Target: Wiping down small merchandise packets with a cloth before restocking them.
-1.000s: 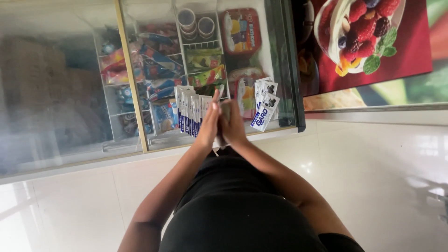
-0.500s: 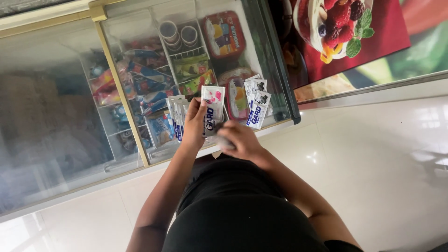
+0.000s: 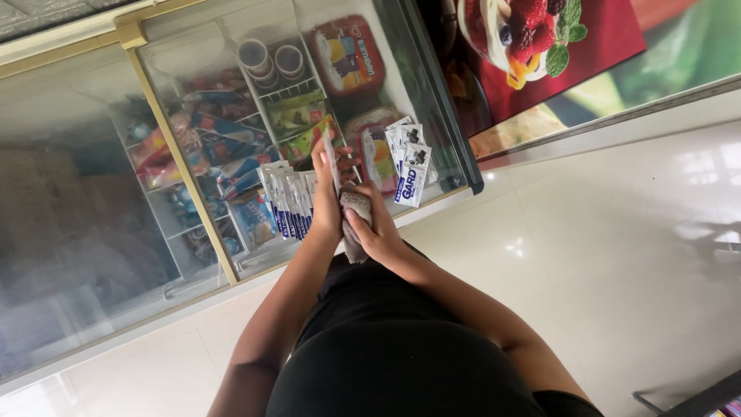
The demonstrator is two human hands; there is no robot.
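My left hand (image 3: 324, 197) holds a flat white sachet (image 3: 333, 161) upright and edge-on above the glass lid of a chest freezer (image 3: 162, 193). My right hand (image 3: 376, 224) grips a small grey cloth (image 3: 354, 216) pressed against the sachet and my left palm. A row of similar white and blue sachets (image 3: 284, 199) lies on the glass just left of my hands. A smaller pile of sachets (image 3: 407, 158) lies on the glass to the right.
Under the glass, wire baskets hold wrapped ice creams (image 3: 224, 147), cups (image 3: 270, 58) and a red tub (image 3: 347, 58). A gold frame bar (image 3: 177, 162) splits the lid. A fruit dessert picture (image 3: 532, 46) is at upper right. White tiled floor (image 3: 602, 232) spreads right.
The sachet in my left hand has turned from face-on to edge-on, and my right hand with the cloth has come up against it. The view has shifted left.
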